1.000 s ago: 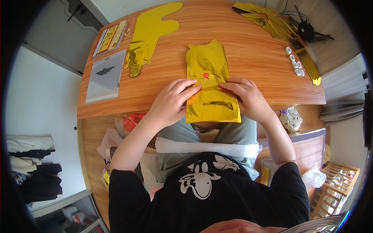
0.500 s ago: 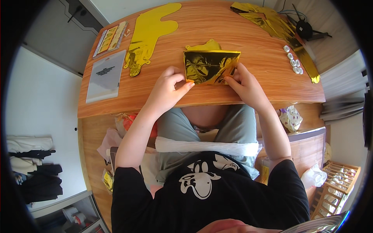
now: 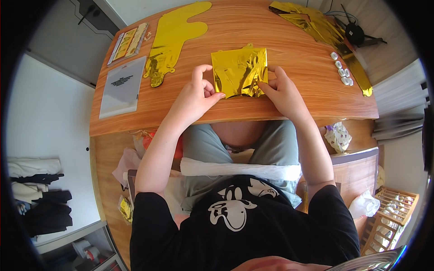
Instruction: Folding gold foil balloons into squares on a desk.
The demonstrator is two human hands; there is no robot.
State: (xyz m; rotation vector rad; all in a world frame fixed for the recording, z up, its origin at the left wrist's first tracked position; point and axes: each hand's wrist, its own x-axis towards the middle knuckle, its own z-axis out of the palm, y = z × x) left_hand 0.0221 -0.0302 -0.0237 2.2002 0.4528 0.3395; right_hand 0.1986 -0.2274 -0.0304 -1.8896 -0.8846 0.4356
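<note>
A folded gold foil balloon (image 3: 239, 67) is in front of me near the table's front edge, a small tab showing at its far side. My left hand (image 3: 200, 92) is closed at its lower left corner, thumb tip on the foil and index finger bent by the left edge. On the other side, my right hand (image 3: 281, 92) grips the lower right part. Its thumb presses on the crinkled front, and the other fingers are partly hidden behind the edge. The foil there is creased and shiny.
A large flat gold foil balloon (image 3: 174, 36) lies at the far left, beside a clear plastic sleeve (image 3: 122, 92) and a packet (image 3: 129, 43). More gold foil (image 3: 312, 20) stretches along the right. Several small white rolls (image 3: 341, 70) and a black stand (image 3: 355, 34) are near it.
The upper layer of the foil has tipped down away from me, so its bright gold face shows instead of the dark reflective one. Both hands stay at its sides.
</note>
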